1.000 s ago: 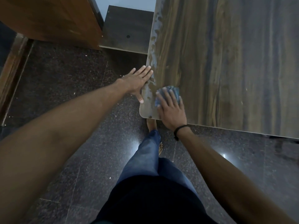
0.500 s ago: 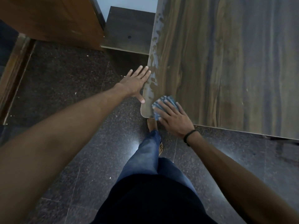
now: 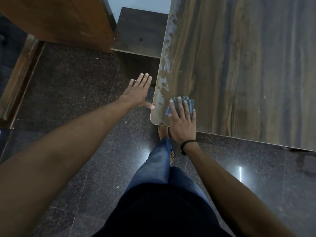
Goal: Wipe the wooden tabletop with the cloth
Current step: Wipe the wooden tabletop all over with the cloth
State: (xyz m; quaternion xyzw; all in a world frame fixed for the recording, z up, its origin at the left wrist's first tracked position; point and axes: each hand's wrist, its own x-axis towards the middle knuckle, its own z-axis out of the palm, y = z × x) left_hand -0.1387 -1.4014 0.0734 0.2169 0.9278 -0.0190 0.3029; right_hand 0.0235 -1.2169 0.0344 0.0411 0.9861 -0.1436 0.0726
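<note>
The wooden tabletop [image 3: 239, 69] fills the upper right, with pale smeared patches along its left edge. A folded blue cloth [image 3: 185, 100] lies on its near left corner. My right hand [image 3: 183, 120] presses flat on the cloth with straight fingers, and a black band circles the wrist. My left hand [image 3: 139, 91] hovers with its fingers spread beside the table's left edge, over the floor. Its thumb tip is at the table's rim near the corner. It holds nothing.
Dark speckled stone floor [image 3: 68, 93] lies below and left. A brown wooden door [image 3: 56, 19] stands at the upper left, with a dark low board [image 3: 140, 31] behind the table's left edge. My jeans leg and bare foot [image 3: 163, 132] are just under the table corner.
My right hand has pushed the cloth back up from the corner edge, its fingers now pointing straight ahead. My left hand has come off the table edge and moved left.
</note>
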